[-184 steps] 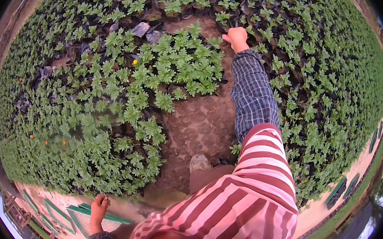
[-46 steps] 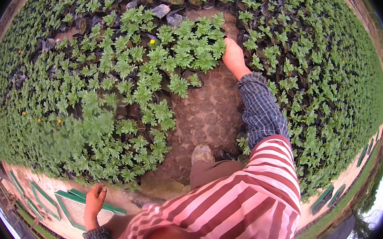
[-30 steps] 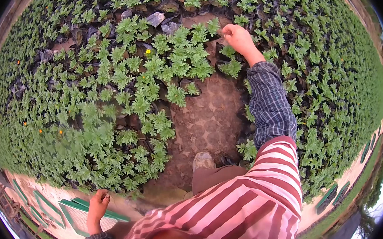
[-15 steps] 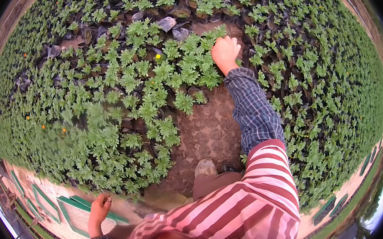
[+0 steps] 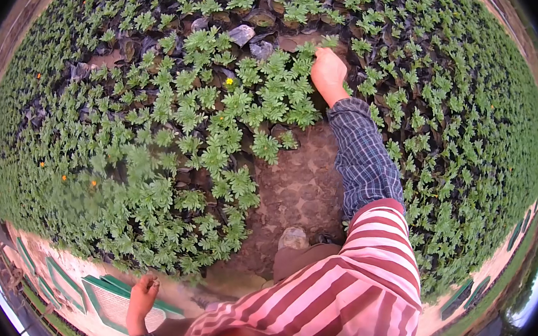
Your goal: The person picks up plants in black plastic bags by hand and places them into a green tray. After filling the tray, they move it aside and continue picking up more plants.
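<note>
My right hand [image 5: 327, 71] reaches forward to the far edge of a dense group of green seedlings in black bags [image 5: 269, 94]. Its fingers curl down around the top of one seedling bag [image 5: 317, 89], and the fingertips are hidden by leaves. My checked sleeve [image 5: 363, 157] stretches over a bare patch of cracked soil [image 5: 297, 177]. My left hand [image 5: 143, 294] hangs low behind me with fingers loosely curled and nothing visible in it, above a green crate [image 5: 107, 295].
Bagged seedlings cover the ground on all sides, a few with small yellow or orange flowers [image 5: 229, 81]. Two crumpled grey bags [image 5: 242, 34] lie beyond the group. My shoe [image 5: 293, 237] stands on the soil patch. A pale path borders the bed below.
Over the last second my right hand carried a bagged seedling from the right side of the soil patch leftwards and set it down against the dense group. My left hand stayed put.
</note>
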### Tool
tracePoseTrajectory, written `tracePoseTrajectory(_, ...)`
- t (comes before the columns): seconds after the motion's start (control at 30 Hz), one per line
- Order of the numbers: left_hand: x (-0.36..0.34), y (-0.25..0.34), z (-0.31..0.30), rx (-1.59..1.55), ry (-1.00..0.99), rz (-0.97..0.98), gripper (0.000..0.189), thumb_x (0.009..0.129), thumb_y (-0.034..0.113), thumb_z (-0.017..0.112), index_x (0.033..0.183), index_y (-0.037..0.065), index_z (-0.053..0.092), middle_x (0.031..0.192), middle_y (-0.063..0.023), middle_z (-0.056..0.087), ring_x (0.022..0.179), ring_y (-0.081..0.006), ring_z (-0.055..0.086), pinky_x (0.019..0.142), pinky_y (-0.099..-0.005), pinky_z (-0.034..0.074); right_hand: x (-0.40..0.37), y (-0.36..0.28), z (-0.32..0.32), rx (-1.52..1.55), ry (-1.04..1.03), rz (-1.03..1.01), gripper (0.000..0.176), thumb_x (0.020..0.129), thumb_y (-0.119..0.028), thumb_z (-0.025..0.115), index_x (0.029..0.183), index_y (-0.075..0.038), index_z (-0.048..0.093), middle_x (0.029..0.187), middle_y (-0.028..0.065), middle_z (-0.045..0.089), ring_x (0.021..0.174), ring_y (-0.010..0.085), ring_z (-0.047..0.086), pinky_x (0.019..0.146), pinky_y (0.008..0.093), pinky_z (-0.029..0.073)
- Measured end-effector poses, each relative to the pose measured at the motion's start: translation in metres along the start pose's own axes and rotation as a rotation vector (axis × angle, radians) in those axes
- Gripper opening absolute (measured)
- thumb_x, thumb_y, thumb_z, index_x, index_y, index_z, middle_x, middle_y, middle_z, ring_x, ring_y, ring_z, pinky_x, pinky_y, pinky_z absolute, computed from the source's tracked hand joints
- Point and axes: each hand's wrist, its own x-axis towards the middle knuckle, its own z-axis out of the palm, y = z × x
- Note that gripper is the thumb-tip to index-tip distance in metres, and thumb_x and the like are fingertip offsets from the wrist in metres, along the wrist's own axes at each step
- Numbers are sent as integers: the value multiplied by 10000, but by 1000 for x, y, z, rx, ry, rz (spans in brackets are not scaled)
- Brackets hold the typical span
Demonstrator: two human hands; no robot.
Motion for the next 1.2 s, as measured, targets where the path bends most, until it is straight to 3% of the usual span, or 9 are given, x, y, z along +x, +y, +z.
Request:
tracePoseTrajectory(0.17, -6, 1, 0, 25, -27, -35, 231, 856, 107, 637, 1069, 19, 611, 887, -173, 669, 805, -221, 657, 725, -328, 515, 31, 38, -32, -52, 63, -319, 144, 755, -44, 556, 860, -101, 638, 866, 85, 603, 823, 291, 616, 702, 394, 510)
tracePoseTrajectory(0.4, -5, 3, 0, -29, -27, -29, 230, 855, 96, 635, 1069, 17, 611, 870, -164, 666, 785, -221, 650, 718, -328, 511, 52, 76, -7, -49, -67, -458, 182, 816, -57, 508, 945, -40, 636, 972, 148, 611, 938, 334, 608, 789, 414, 493)
tracePoseTrajectory(0.43, -4, 4, 0, -20, -26, -31, 230, 855, 95, 635, 1069, 15, 611, 873, -162, 667, 784, -219, 649, 717, -326, 510, 52, 78, -6, -115, -182, -338, 304, 765, 20, 513, 1030, -36, 652, 1039, 176, 638, 1053, 334, 587, 917, 387, 473)
tracePoseTrajectory(0.53, -5, 12, 0, -35, -31, -32, 229, 855, 92, 633, 1068, 11, 609, 878, -159, 670, 785, -214, 649, 714, -323, 509, 49, 77, -10, -52, -193, -145, 328, 764, 41, 491, 1038, -35, 654, 1054, 191, 642, 1072, 339, 580, 935, 386, 468)
tracePoseTrajectory(0.93, -2, 8, -2, -49, -30, 1, 197, 866, 55, 613, 1056, 8, 604, 862, -119, 667, 772, -161, 625, 698, -294, 499, 38, 79, -22, -121, -69, -135, 248, 790, -2, 521, 1001, -51, 640, 938, 165, 634, 950, 337, 597, 833, 411, 487)
tracePoseTrajectory(1.07, -3, 6, -3, -53, -39, -9, 213, 858, 38, 616, 1067, 8, 598, 847, -113, 660, 772, -146, 615, 695, -283, 494, 11, 77, -49, 163, 206, -141, 158, 838, -77, 547, 967, -68, 638, 872, 114, 641, 828, 298, 634, 734, 380, 508)
tracePoseTrajectory(1.13, -3, 3, -3, -66, -42, -4, 214, 857, 37, 616, 1068, 8, 597, 849, -114, 660, 771, -147, 613, 695, -284, 492, -14, 77, -74, 517, -312, 154, 178, 815, -52, 571, 983, -49, 630, 810, 94, 643, 725, 225, 648, 660, 348, 518)
tracePoseTrajectory(1.17, -3, 2, -2, -79, -35, 3, 215, 857, 35, 616, 1069, 7, 596, 850, -115, 659, 769, -147, 610, 694, -286, 490, -22, 83, -81, 492, -526, 146, 178, 825, -25, 576, 997, -22, 622, 798, 5, 611, 683, 89, 601, 526, 261, 506)
tracePoseTrajectory(1.2, -3, 3, -2, -78, -37, 7, 215, 857, 35, 616, 1069, 7, 596, 850, -115, 659, 769, -147, 610, 694, -286, 490, -29, 83, -88, 347, -626, 112, 240, 786, -85, 625, 1017, -26, 607, 852, 128, 655, 745, 236, 655, 667, 346, 523)
